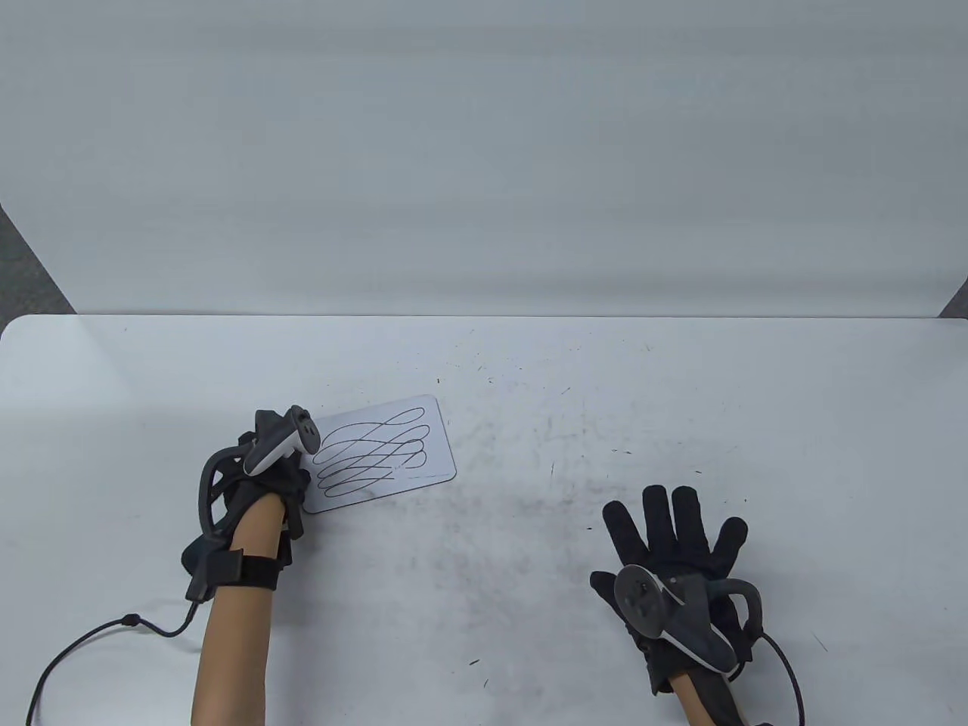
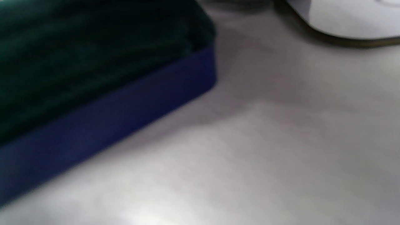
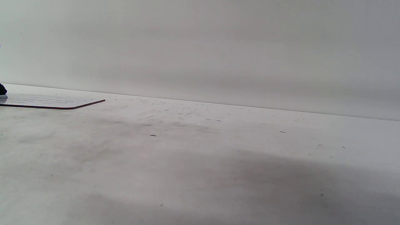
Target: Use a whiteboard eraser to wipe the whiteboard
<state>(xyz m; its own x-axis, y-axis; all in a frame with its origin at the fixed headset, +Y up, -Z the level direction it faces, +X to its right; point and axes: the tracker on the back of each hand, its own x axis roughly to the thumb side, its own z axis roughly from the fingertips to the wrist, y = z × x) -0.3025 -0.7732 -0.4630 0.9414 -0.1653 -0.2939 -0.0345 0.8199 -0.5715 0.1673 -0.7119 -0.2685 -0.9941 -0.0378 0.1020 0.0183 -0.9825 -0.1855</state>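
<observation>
A small whiteboard [image 1: 389,454] covered in black scribbles lies on the table, left of centre. It also shows in the left wrist view [image 2: 350,18] and in the right wrist view [image 3: 47,102]. My left hand [image 1: 291,484] sits curled at the board's left edge. It holds a blue whiteboard eraser [image 2: 125,109] with a dark top, which shows blurred and close in the left wrist view. In the table view the hand hides the eraser. My right hand [image 1: 673,529] lies flat on the table with its fingers spread, empty, well to the right of the board.
The white table [image 1: 529,363] is smudged and speckled with dark specks around its middle. A white wall panel [image 1: 484,151] stands along the table's far edge. A cable [image 1: 91,643] trails from my left wrist at the front left.
</observation>
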